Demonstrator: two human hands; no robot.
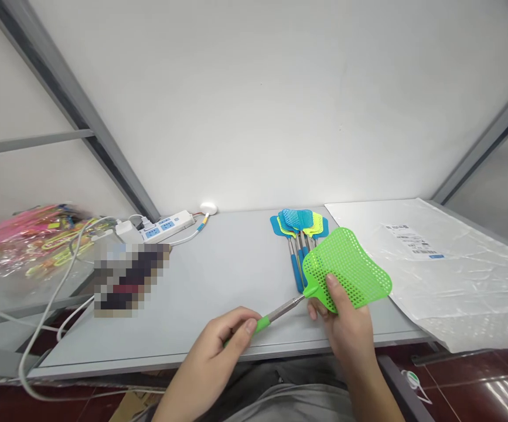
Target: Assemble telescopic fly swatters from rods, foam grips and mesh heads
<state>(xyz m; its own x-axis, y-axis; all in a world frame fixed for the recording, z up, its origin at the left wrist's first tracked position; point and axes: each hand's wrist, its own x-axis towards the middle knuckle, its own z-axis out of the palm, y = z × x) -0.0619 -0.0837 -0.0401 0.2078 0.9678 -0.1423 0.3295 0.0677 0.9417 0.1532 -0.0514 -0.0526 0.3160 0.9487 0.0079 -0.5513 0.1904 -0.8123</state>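
A green fly swatter (350, 264) with a perforated head and a metal telescopic shaft is held over the table's front edge. My left hand (218, 351) is wrapped round its green handle at the lower left. With the thumb on top of the mesh, my right hand (345, 322) pinches the head near the neck; its other fingers are partly hidden behind the swatter. Just beyond the green head lies a pile of blue and yellow fly swatters (297, 220), their blue handles pointing toward me.
White plastic packaging (456, 264) with a printed label covers the table's right side and overhangs the front. A power strip (168, 227) with plugs and white cables (51, 305) sits at the left, beside a blurred-out patch. Colourful bagged items (29, 240) lie beyond the left frame.
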